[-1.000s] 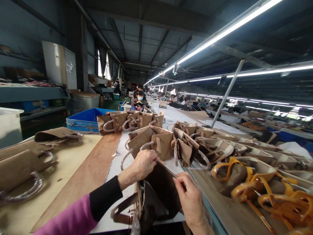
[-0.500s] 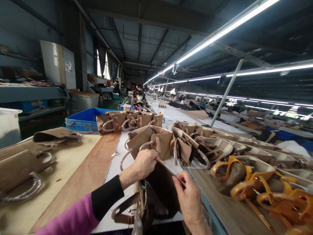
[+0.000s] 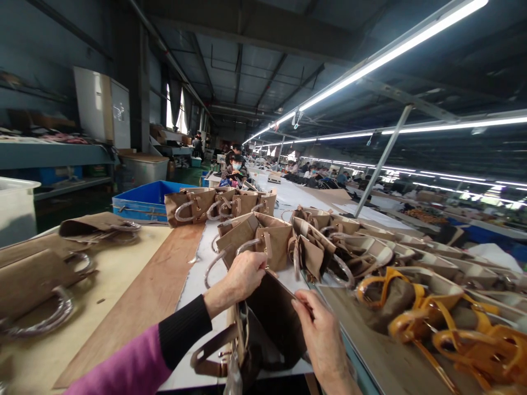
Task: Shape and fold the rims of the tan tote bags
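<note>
A dark brown handbag (image 3: 269,329) stands open on the white table strip at the near edge. My left hand (image 3: 242,277) is closed on the bag's far rim. My right hand (image 3: 319,334) pinches the right side of the rim, fingers curled over the edge. A brown strap with a metal buckle (image 3: 209,354) hangs off the bag's left side. Just beyond my hands stand tan handbags (image 3: 255,241) with plastic-wrapped handles.
More tan bags (image 3: 214,203) line the long table. Bags with yellow handles (image 3: 444,323) lie at the right. Flat tan bags (image 3: 37,274) rest on the wooden table at left. A blue crate (image 3: 142,200) sits behind. Other people work far down the line.
Both hands keep their hold on the bag's rim. The view has shifted slightly; the hands have barely moved.
</note>
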`<state>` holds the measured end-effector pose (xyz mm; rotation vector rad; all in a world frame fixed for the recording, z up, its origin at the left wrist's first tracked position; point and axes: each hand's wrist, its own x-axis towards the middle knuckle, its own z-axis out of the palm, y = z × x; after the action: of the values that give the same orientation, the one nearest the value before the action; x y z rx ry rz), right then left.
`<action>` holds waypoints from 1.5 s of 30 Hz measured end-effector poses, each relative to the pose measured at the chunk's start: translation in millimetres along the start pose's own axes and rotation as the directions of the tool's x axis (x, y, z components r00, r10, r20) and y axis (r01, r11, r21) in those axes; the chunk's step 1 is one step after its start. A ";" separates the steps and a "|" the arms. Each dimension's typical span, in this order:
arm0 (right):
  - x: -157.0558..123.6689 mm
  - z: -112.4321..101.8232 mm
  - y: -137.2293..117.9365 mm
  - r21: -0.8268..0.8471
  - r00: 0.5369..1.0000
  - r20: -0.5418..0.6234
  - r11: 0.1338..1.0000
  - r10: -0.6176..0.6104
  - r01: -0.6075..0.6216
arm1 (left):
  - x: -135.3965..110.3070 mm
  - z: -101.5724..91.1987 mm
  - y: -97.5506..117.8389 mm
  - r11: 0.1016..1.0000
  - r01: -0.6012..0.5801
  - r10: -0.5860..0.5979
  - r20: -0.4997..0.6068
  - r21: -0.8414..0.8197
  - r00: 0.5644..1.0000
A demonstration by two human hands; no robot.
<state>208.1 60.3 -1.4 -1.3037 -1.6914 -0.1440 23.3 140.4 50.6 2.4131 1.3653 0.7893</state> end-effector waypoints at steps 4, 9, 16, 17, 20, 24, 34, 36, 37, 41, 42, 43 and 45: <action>2.8 -2.0 -0.1 -0.046 0.997 0.003 0.996 -0.073 0.074 | -0.6 1.8 -2.6 0.999 -0.040 0.039 -0.037 -0.021 0.999; -5.1 -2.6 9.0 -0.233 0.986 0.003 0.959 -0.165 0.161 | -0.1 3.2 -4.4 0.996 -0.088 0.087 -0.044 -0.027 0.995; -20.2 -2.8 18.3 -0.457 0.987 0.057 0.875 -0.151 0.160 | 4.0 8.0 -9.1 0.982 -0.181 0.181 -0.005 -0.047 0.984; -20.4 -3.7 18.6 -0.438 0.990 0.068 0.888 -0.123 0.141 | 4.2 8.5 -9.6 0.982 -0.182 0.182 -0.008 -0.047 0.983; -17.9 -7.0 18.9 -0.314 0.992 0.125 0.948 -0.020 0.058 | 4.1 9.4 -10.4 0.981 -0.187 0.187 -0.010 -0.048 0.982; -11.8 -9.6 17.8 -0.210 0.984 0.170 0.977 0.057 -0.020 | 4.6 11.2 -11.8 0.979 -0.200 0.199 -0.025 -0.048 0.980; -8.8 -6.7 -6.4 -0.586 0.971 0.193 0.778 -0.138 0.227 | 5.5 12.5 -13.0 0.981 -0.184 0.182 -0.040 -0.062 0.983; -9.6 -1.2 -12.0 -0.650 0.962 0.189 0.709 -0.197 0.273 | 5.1 12.7 -12.4 0.982 -0.179 0.177 -0.044 -0.053 0.983; -9.7 1.8 -13.6 -0.668 0.960 0.187 0.689 -0.210 0.281 | 5.0 12.9 -12.4 0.983 -0.179 0.177 -0.046 -0.050 0.983; -5.8 9.8 -9.1 -0.677 0.969 0.180 0.694 -0.169 0.247 | 4.9 14.2 -13.5 0.982 -0.182 0.180 -0.049 -0.038 0.982; -3.9 10.0 -6.2 -0.653 0.970 0.189 0.718 -0.153 0.240 | 5.0 14.4 -13.8 0.982 -0.184 0.182 -0.047 -0.038 0.982; -1.8 9.4 -3.3 -0.621 0.970 0.199 0.747 -0.141 0.236 | 5.2 14.6 -14.0 0.982 -0.183 0.181 -0.047 -0.038 0.982; 1.9 7.0 1.5 -0.547 0.967 0.212 0.803 -0.142 0.238 | 5.2 14.7 -13.7 0.983 -0.180 0.178 -0.047 -0.042 0.983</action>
<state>205.2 66.4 -4.3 -1.6023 -2.0063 -0.7339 24.2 152.6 33.8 2.5221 1.1421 0.9111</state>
